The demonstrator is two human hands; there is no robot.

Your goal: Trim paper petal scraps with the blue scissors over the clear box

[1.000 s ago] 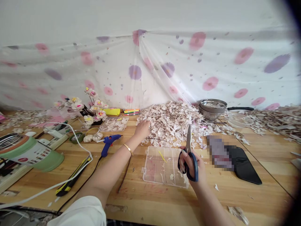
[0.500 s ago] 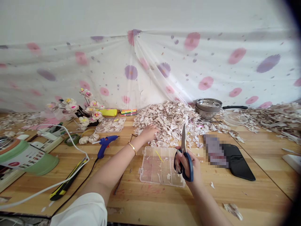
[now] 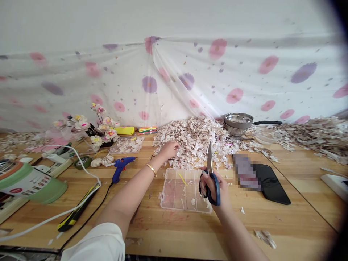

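My left hand [image 3: 169, 150], with a gold bangle at its wrist, is at the front left of a big heap of pale, thin shavings [image 3: 190, 136]. Its fingers are curled down toward the heap, and whatever they hold is hidden. In my right hand [image 3: 221, 190] is a pair of scissors [image 3: 214, 186] with dark blue handles. The blades stand together and point up. Below both hands lies a clear plastic compartment box [image 3: 174, 194] holding a yellow strip and a few small scraps.
A blue glue gun [image 3: 121, 168], a yellow-black utility knife [image 3: 76, 212] and a green container [image 3: 32, 185] are on the left. Artificial flowers [image 3: 104, 128] stand behind. Metal bowls [image 3: 237, 125] sit by the heap; a black phone [image 3: 274, 185] lies right.
My left hand has shifted slightly left, its fingers more curled. The scissors stay in my right hand, upright. The whole view has shifted a little.
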